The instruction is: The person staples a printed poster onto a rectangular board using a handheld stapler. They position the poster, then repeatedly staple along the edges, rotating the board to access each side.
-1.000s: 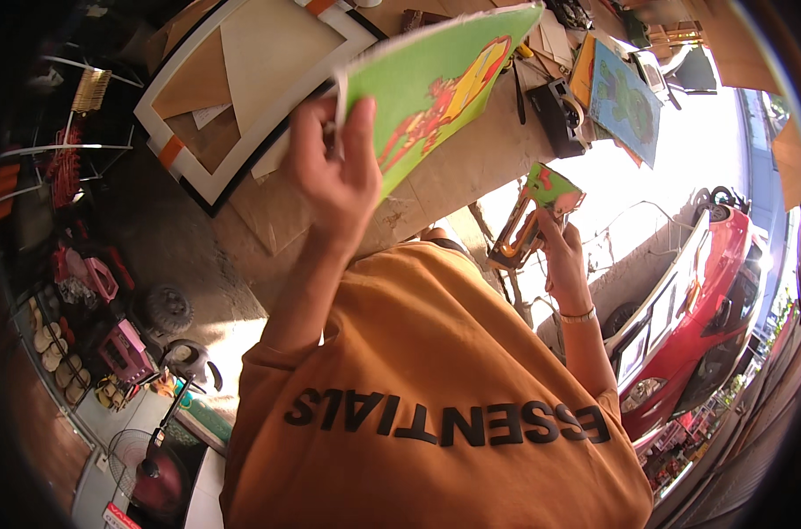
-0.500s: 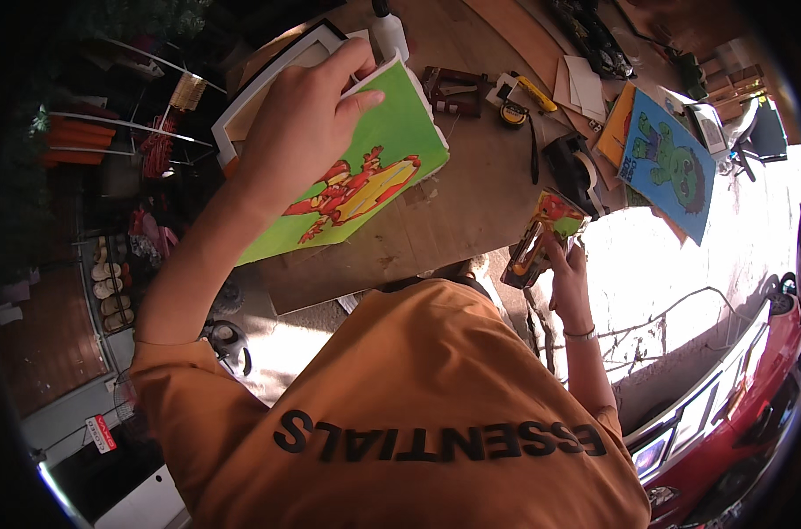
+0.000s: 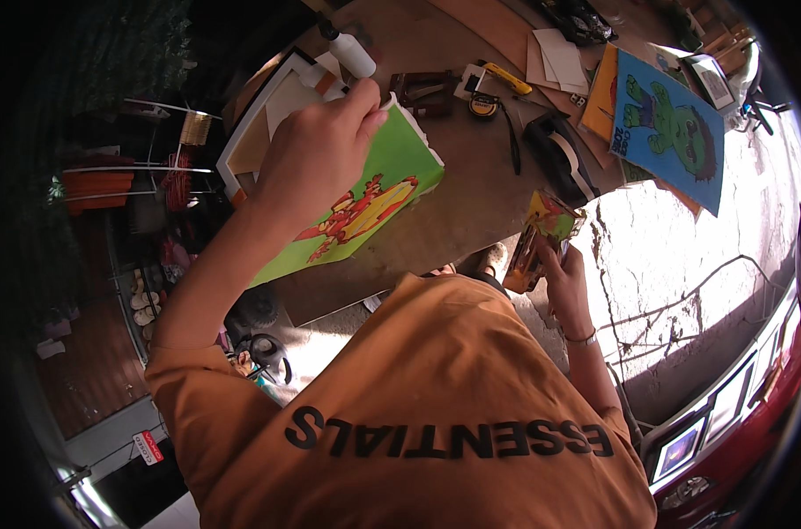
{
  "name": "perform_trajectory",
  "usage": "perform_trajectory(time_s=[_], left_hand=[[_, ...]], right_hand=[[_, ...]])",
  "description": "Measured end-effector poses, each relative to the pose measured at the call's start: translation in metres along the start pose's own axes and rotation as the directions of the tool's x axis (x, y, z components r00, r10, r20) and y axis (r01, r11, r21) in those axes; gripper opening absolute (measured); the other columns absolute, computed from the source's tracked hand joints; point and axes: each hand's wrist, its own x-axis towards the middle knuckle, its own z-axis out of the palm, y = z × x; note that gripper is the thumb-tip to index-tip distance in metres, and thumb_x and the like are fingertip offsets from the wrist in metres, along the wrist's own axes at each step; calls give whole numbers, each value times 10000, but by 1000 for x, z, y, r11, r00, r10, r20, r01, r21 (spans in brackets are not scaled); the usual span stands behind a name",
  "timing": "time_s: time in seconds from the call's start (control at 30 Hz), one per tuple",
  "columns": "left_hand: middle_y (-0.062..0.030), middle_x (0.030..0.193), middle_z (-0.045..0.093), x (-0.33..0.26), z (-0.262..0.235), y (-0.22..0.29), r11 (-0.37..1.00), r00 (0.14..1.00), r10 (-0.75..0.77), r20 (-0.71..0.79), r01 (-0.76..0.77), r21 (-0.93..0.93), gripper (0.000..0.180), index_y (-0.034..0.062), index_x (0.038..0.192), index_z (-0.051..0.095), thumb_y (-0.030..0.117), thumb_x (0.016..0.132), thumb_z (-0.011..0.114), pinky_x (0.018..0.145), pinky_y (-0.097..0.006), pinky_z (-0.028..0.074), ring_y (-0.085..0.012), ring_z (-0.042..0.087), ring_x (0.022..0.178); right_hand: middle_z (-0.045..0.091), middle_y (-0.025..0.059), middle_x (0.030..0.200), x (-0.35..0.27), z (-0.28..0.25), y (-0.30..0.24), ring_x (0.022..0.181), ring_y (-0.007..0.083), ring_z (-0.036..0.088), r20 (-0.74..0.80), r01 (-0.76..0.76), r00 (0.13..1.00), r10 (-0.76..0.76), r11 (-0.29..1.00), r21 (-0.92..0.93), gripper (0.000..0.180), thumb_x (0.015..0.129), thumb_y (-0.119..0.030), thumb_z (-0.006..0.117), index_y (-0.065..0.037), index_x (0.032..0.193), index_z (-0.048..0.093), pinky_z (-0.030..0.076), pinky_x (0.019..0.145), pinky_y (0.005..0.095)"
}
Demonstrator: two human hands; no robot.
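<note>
My left hand (image 3: 317,167) grips the upper edge of a green picture (image 3: 378,198) painted with a red and yellow figure. It holds the picture tilted over the wooden table (image 3: 471,212), next to a white frame (image 3: 264,119). My right hand (image 3: 570,284) is lower at the right, closed around a small stack of colourful cards (image 3: 546,231) near the table's edge. My orange shirt fills the lower part of the view.
On the table lie a white glue bottle (image 3: 352,55), a yellow tape measure (image 3: 486,104), a black tape dispenser (image 3: 561,157) and a blue picture with a green figure (image 3: 674,123). A red car (image 3: 757,414) stands at the lower right.
My left hand has lowered the green picture from up in front of me toward the table beside the white frame. My right hand keeps the small cards in about the same place.
</note>
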Motion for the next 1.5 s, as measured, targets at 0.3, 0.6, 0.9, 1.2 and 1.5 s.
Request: perform_trajectory(time_s=[0.3,0.6,0.9,1.2,1.5], left_hand=[[-74,694,538,51,-15,-25,919,843,217,492,-7,-394,208,0,894,526,153,999,621,599,-325,403,-143,505,629],[3,860,649,60,36,-68,221,635,527,566,540,-812,242,19,1137,625,209,992,660,666,-197,493,-34,605,785],[-67,962,717,60,80,-74,-7,640,632,438,570,-822,235,40,1121,597,183,962,696,576,-209,527,-50,640,715],[-93,958,722,65,91,-73,-127,615,696,371,613,-779,197,35,1095,574,121,956,685,474,-229,540,-98,649,582],[-73,841,693,62,92,-72,-136,635,674,376,608,-783,226,14,1088,576,144,959,707,469,-223,511,-108,648,553]], right_hand=[[517,148,555,-5,8,-53,507,198,453,67,48,997,-32,969,-244,436,954,-302,660,49,705,586,373,510,400],[609,122,607,-14,22,-162,497,285,584,259,313,940,-221,860,-403,162,873,-185,723,-37,822,679,442,513,372],[554,140,551,-6,38,-212,526,361,586,322,376,920,-224,734,-565,251,850,-254,735,-34,799,625,445,534,425],[583,145,585,1,36,-236,571,375,594,371,376,916,-152,647,-663,224,809,-236,751,-40,814,642,445,565,442],[555,113,554,0,37,-254,520,326,574,375,336,924,-76,627,-703,209,860,-236,748,-58,790,664,431,541,417]])
